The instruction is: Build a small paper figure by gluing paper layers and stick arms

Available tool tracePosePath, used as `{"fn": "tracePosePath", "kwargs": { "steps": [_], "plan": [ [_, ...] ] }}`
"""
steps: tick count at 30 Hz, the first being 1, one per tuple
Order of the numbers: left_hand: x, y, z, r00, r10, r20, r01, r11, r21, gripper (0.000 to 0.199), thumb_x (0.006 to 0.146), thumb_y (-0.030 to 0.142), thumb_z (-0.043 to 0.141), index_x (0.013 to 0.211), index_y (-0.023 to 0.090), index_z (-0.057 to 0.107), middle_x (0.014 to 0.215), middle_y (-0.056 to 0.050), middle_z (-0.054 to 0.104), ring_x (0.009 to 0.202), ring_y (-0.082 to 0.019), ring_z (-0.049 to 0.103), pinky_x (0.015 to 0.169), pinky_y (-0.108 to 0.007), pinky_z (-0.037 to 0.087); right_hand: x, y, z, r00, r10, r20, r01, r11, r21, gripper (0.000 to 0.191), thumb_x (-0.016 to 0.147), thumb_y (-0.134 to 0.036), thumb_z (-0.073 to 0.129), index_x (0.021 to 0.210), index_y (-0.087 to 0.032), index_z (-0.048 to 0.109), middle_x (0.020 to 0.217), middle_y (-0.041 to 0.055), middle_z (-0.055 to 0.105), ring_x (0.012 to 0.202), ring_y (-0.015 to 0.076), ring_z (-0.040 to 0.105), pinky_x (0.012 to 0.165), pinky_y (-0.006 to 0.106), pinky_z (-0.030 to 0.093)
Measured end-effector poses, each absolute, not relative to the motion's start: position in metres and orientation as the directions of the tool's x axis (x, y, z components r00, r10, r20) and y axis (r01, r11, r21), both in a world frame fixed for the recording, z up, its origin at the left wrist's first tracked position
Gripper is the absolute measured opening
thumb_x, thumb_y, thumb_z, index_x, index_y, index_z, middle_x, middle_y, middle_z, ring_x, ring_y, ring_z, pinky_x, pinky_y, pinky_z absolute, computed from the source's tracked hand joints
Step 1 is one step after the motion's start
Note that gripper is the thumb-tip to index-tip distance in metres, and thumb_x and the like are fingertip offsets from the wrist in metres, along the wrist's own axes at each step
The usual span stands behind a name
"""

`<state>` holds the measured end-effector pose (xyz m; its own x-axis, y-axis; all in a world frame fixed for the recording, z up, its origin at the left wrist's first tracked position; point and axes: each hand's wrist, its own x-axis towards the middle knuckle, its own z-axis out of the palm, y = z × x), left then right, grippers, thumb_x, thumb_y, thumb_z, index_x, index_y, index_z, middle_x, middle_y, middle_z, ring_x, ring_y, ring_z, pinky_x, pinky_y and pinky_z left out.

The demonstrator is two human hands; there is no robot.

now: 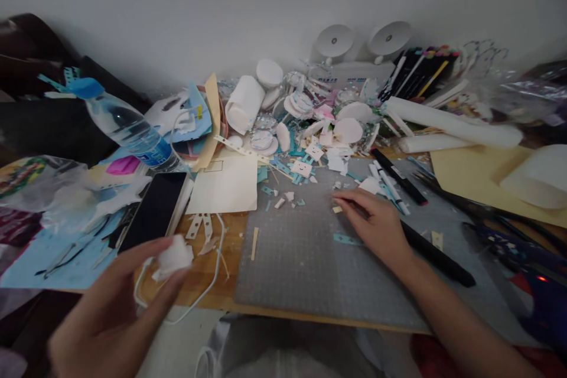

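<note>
Between the thumb and fingers of my left hand (119, 301) is a small white block (176, 255), held up at the table's left front; its material is unclear. My right hand (376, 221) rests over the grey cutting mat (296, 266), fingertips pressed together near small scraps; whatever they hold, if anything, is too small to name. A light-blue paper strip (346, 240) lies just below those fingers. Left of them on the mat are white crumbs (289, 195) and small paper cut-outs with drawn smiling faces (302, 169). A black pen-like tool (438, 255) lies partly behind my right wrist.
A water bottle (128, 124) leans at the left, behind a phone (155, 209) and a cream card (225, 186). White foam discs and scraps (296, 103) heap along the wall. Markers (398, 177), scissors (447, 189) and a dark-blue tool with a red light (527, 277) lie right.
</note>
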<state>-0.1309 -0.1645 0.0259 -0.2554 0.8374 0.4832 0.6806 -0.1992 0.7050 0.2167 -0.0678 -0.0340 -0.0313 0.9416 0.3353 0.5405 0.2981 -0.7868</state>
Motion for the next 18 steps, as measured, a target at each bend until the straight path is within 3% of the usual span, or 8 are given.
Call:
{"fn": "tracePosePath", "kwargs": {
  "steps": [2, 5, 9, 14, 18],
  "plan": [
    [-0.113, -0.166, 0.022, -0.156, 0.890, 0.429, 0.716, -0.198, 0.669, 0.039, 0.079, 0.026, 0.075, 0.116, 0.031, 0.065, 0.107, 0.002, 0.072, 0.093, -0.022, 0.068, 0.085, -0.040, 0.056, 0.214, -0.073, -0.033, -0.038, 0.953, 0.299, 0.519, 0.274, -0.810, 0.017, 0.089, -0.033, 0.061, 0.096, -0.022, 0.071, 0.094, 0.0054, 0.073, 0.081, 0.0211, 0.069, 0.073, 0.035, 0.056],
    [-0.089, -0.159, 0.012, 0.111, 0.910, 0.399, 0.748, -0.341, 0.570, 0.033, 0.085, 0.029, 0.070, 0.117, 0.027, 0.062, 0.105, -0.003, 0.072, 0.092, -0.023, 0.068, 0.080, -0.038, 0.057, 0.207, -0.085, -0.028, -0.070, 0.967, 0.247, 0.485, 0.249, -0.838, 0.017, 0.088, -0.037, 0.063, 0.093, -0.022, 0.071, 0.091, 0.0050, 0.074, 0.080, 0.0207, 0.070, 0.068, 0.033, 0.058],
    [-0.052, -0.144, -0.004, 0.354, 0.860, 0.369, 0.720, -0.502, 0.479, 0.036, 0.086, 0.021, 0.069, 0.120, 0.023, 0.056, 0.103, -0.005, 0.073, 0.094, -0.024, 0.067, 0.084, -0.042, 0.054, 0.201, -0.104, -0.016, -0.089, 0.972, 0.216, 0.418, 0.234, -0.878, 0.017, 0.087, -0.040, 0.065, 0.087, -0.024, 0.072, 0.095, 0.0058, 0.073, 0.093, 0.0228, 0.069, 0.077, 0.035, 0.060],
    [-0.020, -0.129, -0.015, 0.493, 0.825, 0.274, 0.694, -0.564, 0.448, 0.042, 0.083, 0.017, 0.073, 0.122, 0.018, 0.056, 0.105, -0.007, 0.075, 0.103, -0.029, 0.065, 0.093, -0.052, 0.048, 0.202, -0.129, -0.006, -0.042, 0.987, 0.153, 0.309, 0.158, -0.938, 0.010, 0.082, -0.037, 0.072, 0.085, -0.028, 0.074, 0.097, 0.0053, 0.072, 0.092, 0.0217, 0.070, 0.079, 0.032, 0.060],
    [-0.028, -0.131, -0.017, 0.505, 0.807, 0.306, 0.671, -0.590, 0.450, 0.045, 0.083, 0.022, 0.074, 0.124, 0.019, 0.055, 0.125, -0.011, 0.068, 0.118, -0.033, 0.057, 0.096, -0.056, 0.046, 0.204, -0.145, -0.006, 0.000, 0.986, 0.168, 0.324, 0.159, -0.933, 0.008, 0.084, -0.035, 0.071, 0.082, -0.028, 0.075, 0.095, 0.0045, 0.073, 0.089, 0.0187, 0.070, 0.079, 0.026, 0.059]
  ]
}}
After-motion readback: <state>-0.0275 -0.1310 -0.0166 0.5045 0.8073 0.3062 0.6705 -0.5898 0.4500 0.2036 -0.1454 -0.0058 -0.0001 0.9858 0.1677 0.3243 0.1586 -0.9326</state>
